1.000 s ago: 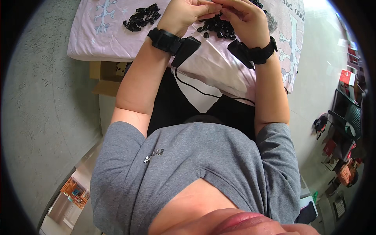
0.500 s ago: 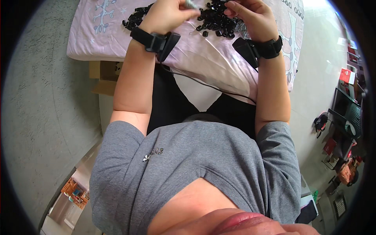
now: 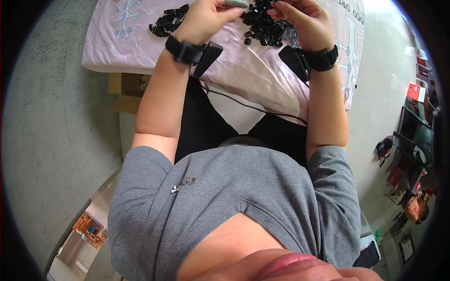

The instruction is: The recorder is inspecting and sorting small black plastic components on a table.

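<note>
At the top edge of the head view, my left hand (image 3: 205,19) is closed round a grey-green, ribbed, roll-like thing (image 3: 236,3), partly cut off by the frame. My right hand (image 3: 310,21) has thumb and fingers pinched together over a pile of small black shiny pieces (image 3: 265,30); what sits in the pinch is too small to make out. A second, smaller heap of black pieces (image 3: 169,21) lies left of my left hand. Both piles rest on a pink patterned cloth (image 3: 243,58).
Black straps with box-like devices (image 3: 199,55) sit on both wrists, and a dark cable (image 3: 243,104) hangs across my lap. Below the table's left edge stands an open cardboard box (image 3: 124,100). Red and dark items (image 3: 415,136) line the floor at far right.
My left hand has shifted slightly right with the roll-like thing, which lies more level and shows more. My right hand has barely moved and stays pinched.
</note>
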Motion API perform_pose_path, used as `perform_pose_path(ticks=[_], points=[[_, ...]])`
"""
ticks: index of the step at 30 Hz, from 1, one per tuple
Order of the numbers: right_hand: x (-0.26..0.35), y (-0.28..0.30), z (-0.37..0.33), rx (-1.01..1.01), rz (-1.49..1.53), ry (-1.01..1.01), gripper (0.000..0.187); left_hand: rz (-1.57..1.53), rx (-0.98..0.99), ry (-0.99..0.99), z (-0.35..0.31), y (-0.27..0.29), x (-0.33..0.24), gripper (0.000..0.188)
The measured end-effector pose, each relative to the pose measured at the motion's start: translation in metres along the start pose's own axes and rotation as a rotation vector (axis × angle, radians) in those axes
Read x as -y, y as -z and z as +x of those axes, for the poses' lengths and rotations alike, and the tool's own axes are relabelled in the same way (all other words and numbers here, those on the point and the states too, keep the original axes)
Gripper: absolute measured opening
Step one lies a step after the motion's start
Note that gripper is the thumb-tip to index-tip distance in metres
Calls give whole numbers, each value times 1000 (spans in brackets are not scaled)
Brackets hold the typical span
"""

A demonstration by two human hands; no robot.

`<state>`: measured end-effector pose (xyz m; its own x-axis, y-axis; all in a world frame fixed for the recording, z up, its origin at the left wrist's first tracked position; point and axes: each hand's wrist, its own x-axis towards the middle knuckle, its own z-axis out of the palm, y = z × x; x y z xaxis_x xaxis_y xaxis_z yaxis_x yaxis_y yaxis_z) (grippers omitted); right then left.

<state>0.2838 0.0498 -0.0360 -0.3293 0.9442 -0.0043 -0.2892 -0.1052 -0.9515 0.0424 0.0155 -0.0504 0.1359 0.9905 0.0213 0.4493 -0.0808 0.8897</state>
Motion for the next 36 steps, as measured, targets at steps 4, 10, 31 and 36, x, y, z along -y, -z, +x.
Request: perform_pose_path(ticks=[4, 10, 31, 36], points=[[-5, -10, -4, 67, -14, 59, 9, -983, 43, 316, 11, 0, 7, 16], [-9, -11, -4, 52, -123, 88, 7, -1144, 105, 286, 9, -9, 4, 16], [-11, -19, -5, 8, -279, 157, 9, -913, 119, -220, 7, -28, -6, 17], [-10, -21, -6, 19, -199, 161, 13, -924, 5, 116, 6, -24, -7, 15]])
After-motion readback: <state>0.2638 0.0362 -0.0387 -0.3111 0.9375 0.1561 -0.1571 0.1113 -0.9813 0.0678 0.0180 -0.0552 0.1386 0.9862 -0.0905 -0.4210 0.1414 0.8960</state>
